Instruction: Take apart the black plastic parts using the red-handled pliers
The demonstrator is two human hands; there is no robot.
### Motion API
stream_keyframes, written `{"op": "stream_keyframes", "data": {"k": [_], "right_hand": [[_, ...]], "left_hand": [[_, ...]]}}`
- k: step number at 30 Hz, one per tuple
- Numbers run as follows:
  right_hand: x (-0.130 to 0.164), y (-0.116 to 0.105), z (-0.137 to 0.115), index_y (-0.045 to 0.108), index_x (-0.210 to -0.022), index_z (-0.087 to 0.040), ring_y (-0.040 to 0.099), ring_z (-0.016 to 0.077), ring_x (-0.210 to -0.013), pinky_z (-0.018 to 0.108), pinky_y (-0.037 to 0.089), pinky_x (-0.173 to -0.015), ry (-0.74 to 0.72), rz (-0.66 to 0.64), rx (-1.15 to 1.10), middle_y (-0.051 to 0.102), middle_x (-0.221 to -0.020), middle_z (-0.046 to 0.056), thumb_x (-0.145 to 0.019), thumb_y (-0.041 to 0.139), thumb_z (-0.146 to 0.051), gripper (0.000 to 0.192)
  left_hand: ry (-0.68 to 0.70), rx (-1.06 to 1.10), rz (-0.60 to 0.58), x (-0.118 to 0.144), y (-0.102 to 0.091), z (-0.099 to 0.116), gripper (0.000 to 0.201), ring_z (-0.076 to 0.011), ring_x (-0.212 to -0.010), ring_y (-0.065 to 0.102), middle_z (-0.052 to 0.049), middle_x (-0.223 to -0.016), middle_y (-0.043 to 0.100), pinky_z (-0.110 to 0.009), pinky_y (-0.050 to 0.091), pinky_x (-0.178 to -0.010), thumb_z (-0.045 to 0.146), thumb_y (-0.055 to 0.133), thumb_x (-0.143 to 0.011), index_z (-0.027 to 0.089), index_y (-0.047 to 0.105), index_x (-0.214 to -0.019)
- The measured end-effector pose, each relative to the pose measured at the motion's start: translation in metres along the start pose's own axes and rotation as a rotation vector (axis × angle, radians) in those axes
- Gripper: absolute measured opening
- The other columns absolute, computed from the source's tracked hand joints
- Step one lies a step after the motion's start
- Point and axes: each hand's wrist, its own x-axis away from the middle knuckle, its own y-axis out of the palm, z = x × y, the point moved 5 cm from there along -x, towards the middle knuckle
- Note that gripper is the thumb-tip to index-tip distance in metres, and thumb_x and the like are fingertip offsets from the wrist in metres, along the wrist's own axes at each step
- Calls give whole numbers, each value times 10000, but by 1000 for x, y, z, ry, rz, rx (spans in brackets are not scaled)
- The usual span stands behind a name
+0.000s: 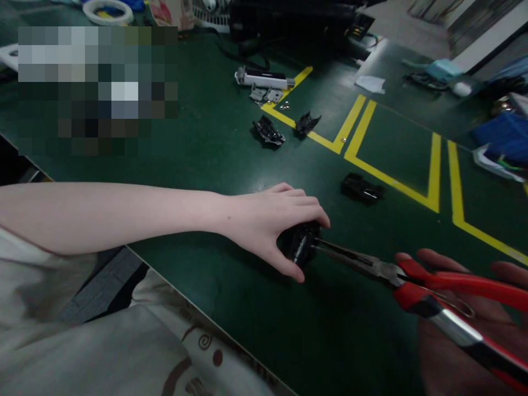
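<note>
My left hand point(268, 217) is closed around a small black plastic part point(303, 245) on the green table, thumb on the near side and fingers on the far side. In my right hand point(457, 352) lie long-nose pliers point(383, 269) with red and black handles. Their slim jaws point left, and the tips meet the right side of the black part. Whether the tips grip it or only touch it I cannot tell. Beyond my hands, a glossy black piece point(361, 188) rests on the table.
Farther back lie two broken-looking black pieces point(269, 131), a white and black cylindrical device point(264, 78) and small metal bits point(284, 105). Yellow tape lines point(391, 175) mark the green table point(198, 154). A blue bundle point(501, 135) sits at the right. The upper left is pixelated.
</note>
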Motion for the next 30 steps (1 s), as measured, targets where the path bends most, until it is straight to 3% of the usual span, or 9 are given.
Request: {"op": "stream_keyframes", "data": {"k": [3, 7, 12, 17, 21, 26, 30], "right_hand": [[-2, 2, -2, 656, -1277, -339, 676, 396, -1124, 663, 601, -833, 162, 86, -218, 744, -1144, 109, -839, 629, -628, 525], [-2, 5, -5, 683, -1237, -326, 674, 430, -1109, 659, 607, -808, 233, 76, -268, 726, -1199, 132, -684, 748, -701, 671], [3, 1, -1, 666, -1271, -327, 668, 418, -1131, 630, 619, -805, 238, 88, -252, 720, -1218, 131, -719, 716, -710, 674], [5, 9, -13, 663, -1229, -372, 700, 411, -1054, 608, 635, -748, 260, 69, -287, 739, -1169, 111, -655, 793, -676, 663], [4, 15, -22, 633, -1247, -403, 694, 382, -1085, 625, 615, -819, 261, 86, -272, 723, -1210, 99, -800, 707, -606, 496], [1, 13, -17, 541, -1422, -378, 684, 406, -1101, 653, 605, -805, 168, 11, -237, 706, -1236, 138, -781, 708, -643, 713], [-2, 9, -21, 370, -1521, -448, 715, 375, -1012, 619, 630, -699, -123, -34, 181, 710, -1185, 103, -780, 605, -766, 839]], "left_hand": [[-4, -37, 0, 0, 1, 0, 718, -303, -1221, 566, -126, -1297, 636, -435, 289, -1096, 562, 790, -738, 176, 532, -1285], [-3, -42, -3, 1, 2, 0, 760, -317, -1229, 560, -140, -1311, 630, -452, 269, -1106, 579, 787, -729, 169, 525, -1313], [38, 36, 46, 1, -5, 5, 705, -313, -1262, 547, -123, -1327, 640, -444, 247, -1134, 565, 758, -763, 202, 537, -1325], [65, 51, 18, -1, -8, 10, 449, -247, -1136, 613, -66, -1183, 715, -395, 262, -1117, 488, 690, -874, 232, 626, -1237], [105, 42, 26, -1, -8, 13, 314, -196, -989, 650, -35, -1027, 743, -367, 291, -1079, 450, 626, -941, 235, 690, -1160], [58, 0, 114, 0, -13, 12, 317, -199, -955, 651, -25, -1006, 754, -379, 311, -1068, 500, 641, -921, 279, 723, -1133], [28, -27, 173, 2, -18, 10, 303, -196, -921, 646, -19, -978, 759, -382, 324, -1064, 518, 651, -908, 299, 744, -1094]]}}
